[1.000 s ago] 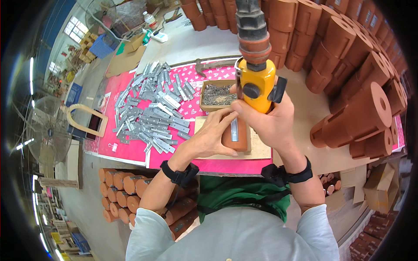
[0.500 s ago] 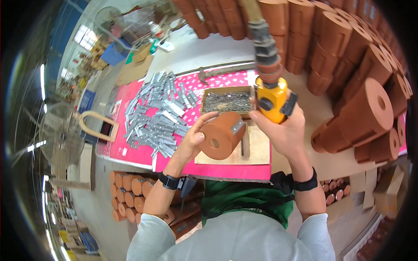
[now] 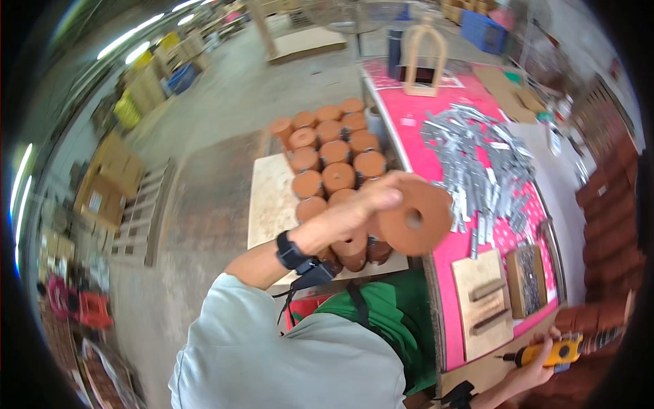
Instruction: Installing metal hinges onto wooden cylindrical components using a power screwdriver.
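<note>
My left hand [image 3: 378, 199] grips a reddish-brown cylinder [image 3: 428, 235] with a round hole in its end, holding it in the air by the table's left edge. Its fingers are mostly hidden behind the cylinder. At the lower right, my right hand [image 3: 535, 371] is wrapped round a yellow power screwdriver [image 3: 564, 349], its bit pointing left. Nearest to that tool is a pale wooden board [image 3: 466, 293] with two dark bars across it. Similar cylinders [image 3: 338, 176] stand in rows just left of the held one.
Many grey metal plates [image 3: 477, 170] lie heaped on the pink tabletop [image 3: 443, 273]. A box of small metal fasteners [image 3: 538, 300] sits beside the board. More cylinders [image 3: 606, 238] are stacked at the right. A pallet [image 3: 142, 228] and cartons [image 3: 112, 180] stand at far left.
My view has swung left. The cylinder has moved left, away from over the wooden board and toward the standing rows. My right hand, with the screwdriver, is now farther from the cylinder.
</note>
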Action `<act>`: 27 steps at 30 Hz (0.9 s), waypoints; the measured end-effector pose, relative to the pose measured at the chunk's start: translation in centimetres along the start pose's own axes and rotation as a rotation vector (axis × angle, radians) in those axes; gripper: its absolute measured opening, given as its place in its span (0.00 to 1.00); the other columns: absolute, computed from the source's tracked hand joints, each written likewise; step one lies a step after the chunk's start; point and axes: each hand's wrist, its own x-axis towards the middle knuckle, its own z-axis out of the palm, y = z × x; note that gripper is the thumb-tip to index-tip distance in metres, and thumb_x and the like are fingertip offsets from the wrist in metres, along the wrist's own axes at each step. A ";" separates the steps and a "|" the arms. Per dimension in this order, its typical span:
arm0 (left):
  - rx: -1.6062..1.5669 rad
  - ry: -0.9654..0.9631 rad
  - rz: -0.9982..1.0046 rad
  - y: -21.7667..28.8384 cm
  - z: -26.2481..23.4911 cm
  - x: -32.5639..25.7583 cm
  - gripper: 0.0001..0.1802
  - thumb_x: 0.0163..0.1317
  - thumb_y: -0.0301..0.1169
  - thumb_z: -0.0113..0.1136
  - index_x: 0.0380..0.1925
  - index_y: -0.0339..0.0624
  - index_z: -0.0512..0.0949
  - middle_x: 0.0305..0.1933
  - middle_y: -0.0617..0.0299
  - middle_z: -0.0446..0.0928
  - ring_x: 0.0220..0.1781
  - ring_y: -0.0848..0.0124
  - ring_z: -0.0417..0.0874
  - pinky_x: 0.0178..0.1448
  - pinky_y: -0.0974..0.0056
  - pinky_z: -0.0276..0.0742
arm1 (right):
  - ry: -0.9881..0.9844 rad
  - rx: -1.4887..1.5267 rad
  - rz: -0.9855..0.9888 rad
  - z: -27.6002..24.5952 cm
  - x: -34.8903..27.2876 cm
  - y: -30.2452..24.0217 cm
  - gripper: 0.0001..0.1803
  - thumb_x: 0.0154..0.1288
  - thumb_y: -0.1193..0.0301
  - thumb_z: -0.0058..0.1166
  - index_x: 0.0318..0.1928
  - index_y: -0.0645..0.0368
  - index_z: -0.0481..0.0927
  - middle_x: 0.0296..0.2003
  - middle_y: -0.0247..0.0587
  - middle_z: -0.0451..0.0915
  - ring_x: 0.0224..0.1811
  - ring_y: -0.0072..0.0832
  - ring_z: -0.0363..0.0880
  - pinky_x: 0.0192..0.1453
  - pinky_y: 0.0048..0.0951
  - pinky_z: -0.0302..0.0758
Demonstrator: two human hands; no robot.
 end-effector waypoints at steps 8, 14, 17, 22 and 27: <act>-0.067 0.862 0.368 2.1 -13.7 -15.8 0.46 0.59 0.63 0.49 0.66 0.39 0.55 0.64 0.47 0.63 0.63 0.53 0.69 0.65 0.45 0.68 | 0.069 -0.110 -0.040 2.8 -0.2 -0.8 0.19 0.55 0.74 0.63 0.42 0.79 0.76 0.32 0.52 0.81 0.30 0.35 0.81 0.34 0.31 0.80; -0.151 1.343 0.093 -6.4 -26.0 -18.2 0.50 0.54 0.68 0.51 0.66 0.42 0.56 0.64 0.46 0.60 0.61 0.55 0.67 0.56 0.58 0.74 | 0.062 -0.207 -0.101 4.5 -0.9 -1.8 0.14 0.58 0.72 0.60 0.35 0.76 0.80 0.32 0.51 0.81 0.31 0.34 0.81 0.36 0.30 0.79; -0.168 1.317 -0.062 -11.0 -29.2 -17.0 0.47 0.54 0.67 0.53 0.62 0.42 0.62 0.56 0.51 0.67 0.51 0.63 0.72 0.50 0.62 0.73 | 0.082 -0.258 -0.126 6.1 -2.0 -3.2 0.11 0.58 0.71 0.59 0.31 0.71 0.82 0.27 0.42 0.80 0.28 0.31 0.78 0.35 0.30 0.76; -0.218 1.370 -0.173 -17.9 -34.0 -13.7 0.37 0.54 0.64 0.56 0.47 0.42 0.73 0.39 0.61 0.73 0.34 0.74 0.73 0.36 0.66 0.70 | 0.136 -0.372 -0.182 6.5 -2.1 -3.0 0.13 0.58 0.68 0.59 0.28 0.69 0.82 0.26 0.44 0.80 0.28 0.31 0.78 0.33 0.30 0.77; -0.248 1.314 -0.116 -22.2 -38.8 -11.8 0.33 0.56 0.60 0.58 0.42 0.38 0.75 0.34 0.62 0.74 0.28 0.76 0.72 0.28 0.68 0.67 | 0.082 -0.397 -0.165 8.5 -3.4 -3.6 0.14 0.59 0.66 0.57 0.29 0.67 0.83 0.28 0.46 0.81 0.28 0.33 0.78 0.32 0.31 0.77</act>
